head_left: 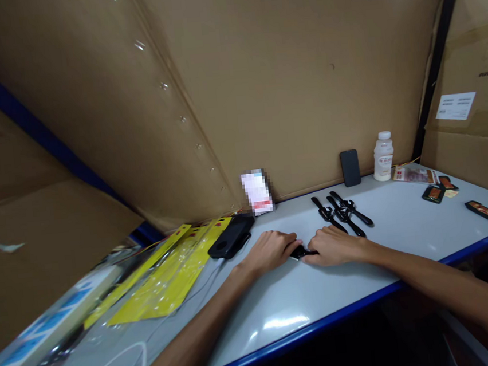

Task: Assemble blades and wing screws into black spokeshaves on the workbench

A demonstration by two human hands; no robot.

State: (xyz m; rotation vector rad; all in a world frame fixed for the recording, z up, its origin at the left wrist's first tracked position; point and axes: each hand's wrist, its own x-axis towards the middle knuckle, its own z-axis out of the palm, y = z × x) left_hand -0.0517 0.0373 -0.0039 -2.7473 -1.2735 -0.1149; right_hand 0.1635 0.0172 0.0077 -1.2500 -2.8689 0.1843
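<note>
**Two hands, the left hand point(272, 246) and the right hand point(335, 245), on one black tool point(299, 253)**

Just below and right of the frame's centre, the black tool sits between the hands, over the grey table point(258, 334). The left fingers curl together around its left end; the right fingers fold together, with thumb and fingers pinching its right end. The knuckles cover most of it, so I cannot tell whether it touches the tabletop; it may match the three black spokeshaves point(342, 214) lying just beyond the right hand.

The step in hand looks, in my judgement, like two-handed handling of this single piece. The next move seems to call for a steady grip at both ends, with the hands clear of the spokeshaves.

Left of centre, a black device point(227, 239) lies near the left hand, with yellow packaging point(174, 284) beside it. Toward the right, a black phone point(350, 168) and a white-capped bottle point(383, 159) stand near the cardboard point(295, 86).
</note>
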